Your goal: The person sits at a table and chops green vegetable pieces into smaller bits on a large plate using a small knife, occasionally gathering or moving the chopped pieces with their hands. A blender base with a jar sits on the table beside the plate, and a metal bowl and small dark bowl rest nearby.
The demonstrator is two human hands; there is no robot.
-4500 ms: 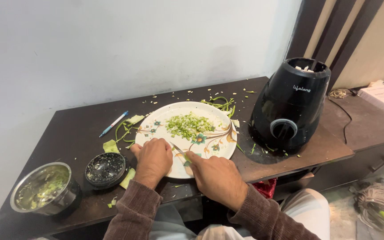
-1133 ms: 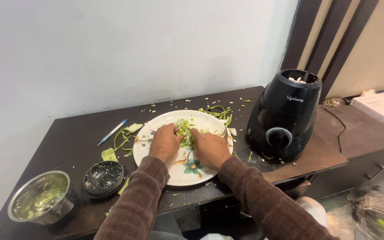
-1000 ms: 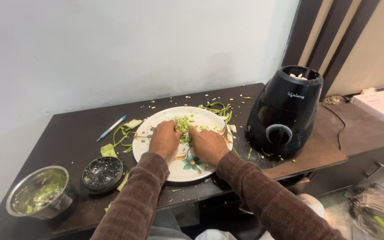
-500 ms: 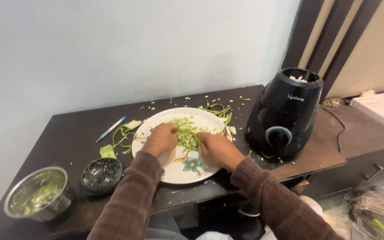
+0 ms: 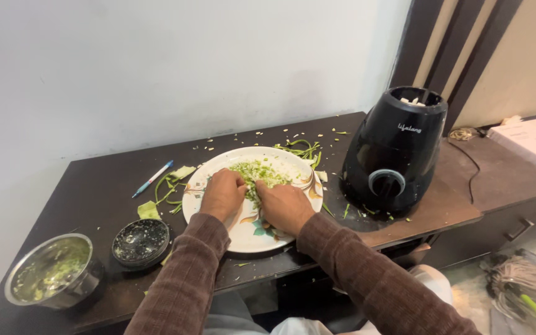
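Left hand (image 5: pixel 221 193): fingers curled inward, partly closed, tips pressed into the pile of chopped greens (image 5: pixel 262 175) on the plate (image 5: pixel 249 232). Whether any greens are actually pinched between the fingers cannot be told; the tips are buried in the pile.

Right hand (image 5: pixel 285 205): fingers likewise bent and drawn together, tips meeting the same pile from the opposite side, thumb side touching or nearly touching the left fingers. Grip contents not visible.

Pose: both hands palm-down, backs up, knuckles raised, cupping the greens between them. Forearms in brown ribbed sleeves converge from the near edge of the worktop (image 5: pixel 94 186).

Position: greens sit just ahead of and between both sets of fingers, on the far half of the white floral plate.

Surroundings: black mixer base (image 5: pixel 395 152) well right of the right fingers. Green peel strips (image 5: pixel 169 189) and a blue pen (image 5: pixel 152 178) just left of the left fingers. Dark round lid (image 5: pixel 141 242) and steel bowl (image 5: pixel 54 270) farther left, nearer the person.
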